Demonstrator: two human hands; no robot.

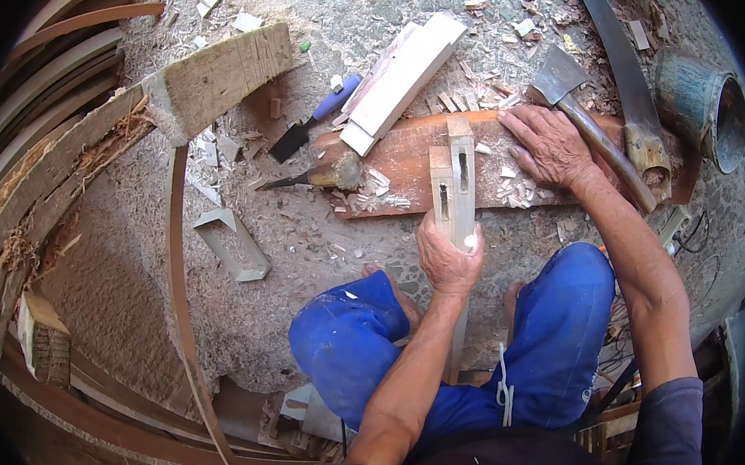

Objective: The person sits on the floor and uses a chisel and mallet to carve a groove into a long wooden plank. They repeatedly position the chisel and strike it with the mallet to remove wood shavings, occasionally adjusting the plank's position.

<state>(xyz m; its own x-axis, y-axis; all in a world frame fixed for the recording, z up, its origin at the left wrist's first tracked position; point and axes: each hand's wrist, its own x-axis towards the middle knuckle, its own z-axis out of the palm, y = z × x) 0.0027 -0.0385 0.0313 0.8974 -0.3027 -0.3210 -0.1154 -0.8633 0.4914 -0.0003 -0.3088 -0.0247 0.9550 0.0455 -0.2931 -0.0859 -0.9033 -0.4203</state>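
Observation:
My left hand (450,257) is closed around two pale wooden bars (465,193) lying side by side. Each bar has a dark slot cut near its far end. Those ends rest over a reddish-brown wooden board (405,148) on the ground, while the near ends run back between my knees. To the right, my right hand (550,147) lies on the board with its fingers spread, among wood chips. Just beside it a hatchet (559,77) leans across the board, its handle slanting toward me. A chisel (334,175) with a wooden handle lies at the board's left end.
Beyond the board are pale squared timbers (405,79) and a purple-handled chisel (333,101). A long handsaw (614,38) and a worn bucket (699,110) stand at the right. Curved wooden frame pieces (223,66) crowd the left. Chips litter the floor around a grey angular piece (233,246).

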